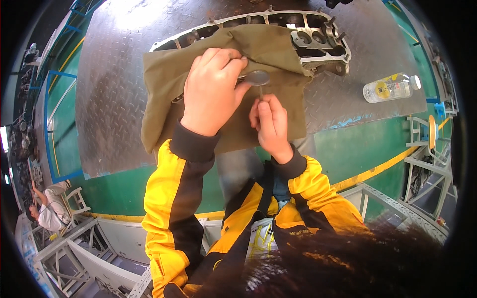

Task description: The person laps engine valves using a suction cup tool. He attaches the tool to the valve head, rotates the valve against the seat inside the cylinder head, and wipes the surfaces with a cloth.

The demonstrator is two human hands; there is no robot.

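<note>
At the far left, a person (52, 214) in a pale top is beside a grey frame (78, 201). Next comes the dark table (109, 99), its metal top patterned with raised tread, over a green floor (112, 198). On it lies an olive cloth (161, 121), creased, reaching about to the near edge. Over the cloth's left part, a slim metal piece (177, 99) shows at the edge of the left hand (211, 92). That hand has its fingers bent and its thumb pointing right; what it grips, if anything, is hidden, so I cannot tell. Just beside its thumb is the grey round head of a valve (258, 78), above the cloth; whether thumb and head touch is unclear. The right hand (271, 121) pinches the valve's thin stem from below, thumb against curled fingers. Behind, the cloth covers part of an engine block (323, 62), whose bare right end shows openings. Farther right on the table is a clear bottle (390, 88), with a yellow label and white cap.
</note>
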